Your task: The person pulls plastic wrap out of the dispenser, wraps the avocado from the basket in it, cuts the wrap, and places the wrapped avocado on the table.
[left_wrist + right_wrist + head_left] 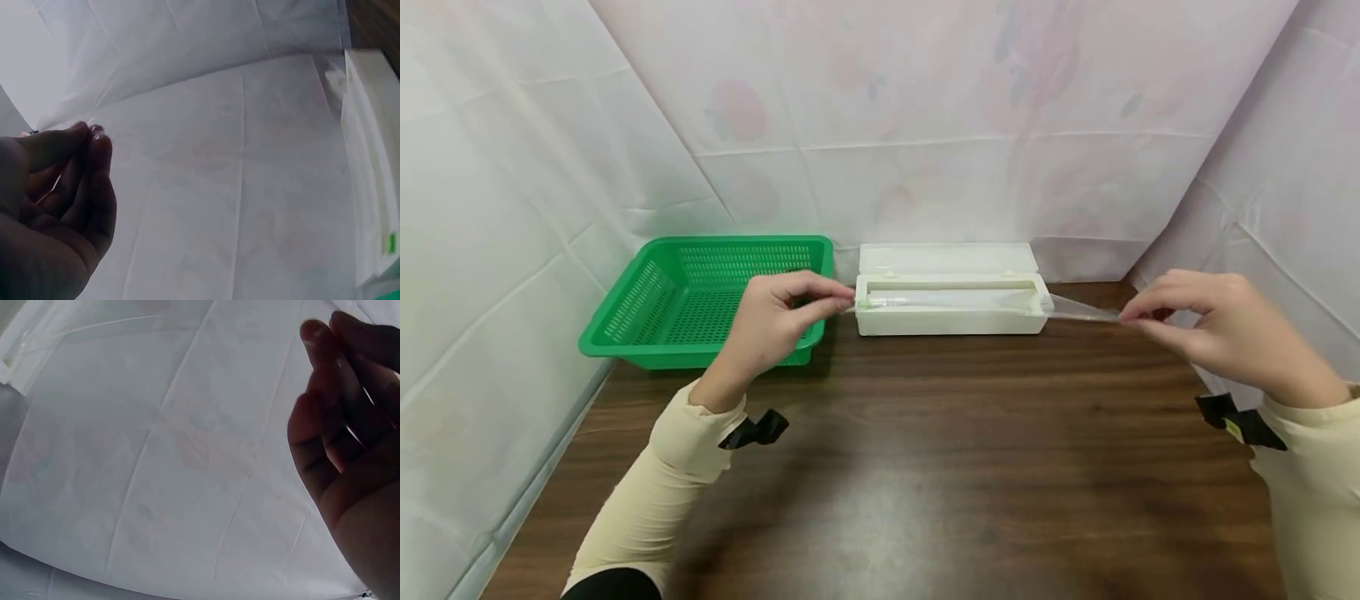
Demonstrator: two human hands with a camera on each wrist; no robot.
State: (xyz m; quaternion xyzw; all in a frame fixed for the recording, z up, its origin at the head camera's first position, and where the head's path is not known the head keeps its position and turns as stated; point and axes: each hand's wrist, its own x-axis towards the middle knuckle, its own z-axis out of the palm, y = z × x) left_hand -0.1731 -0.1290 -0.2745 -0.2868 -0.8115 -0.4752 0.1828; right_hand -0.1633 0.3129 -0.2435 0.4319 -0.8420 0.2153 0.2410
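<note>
A white rectangular box point(951, 323) stands at the back of the table, its lid point(947, 258) raised behind it. Clear plastic film point(1082, 309) stretches across the box and out past its right end. Thumb and fingertips of my right hand point(1217, 325) pinch the film's right end, well out from the box. My left hand point(767, 321) pinches clear film close by the box's left end; thin strands show at its fingertips in the left wrist view. Inside the box, a pale, see-through long shape with a light green spot at its left end shows through the film.
A green plastic basket point(677, 360) with slotted walls stands left of the box, partly behind my left hand. White patterned cloth point(925, 183) hangs at the back and on both sides. Dark brown wooden table point(962, 467) extends in front of the box.
</note>
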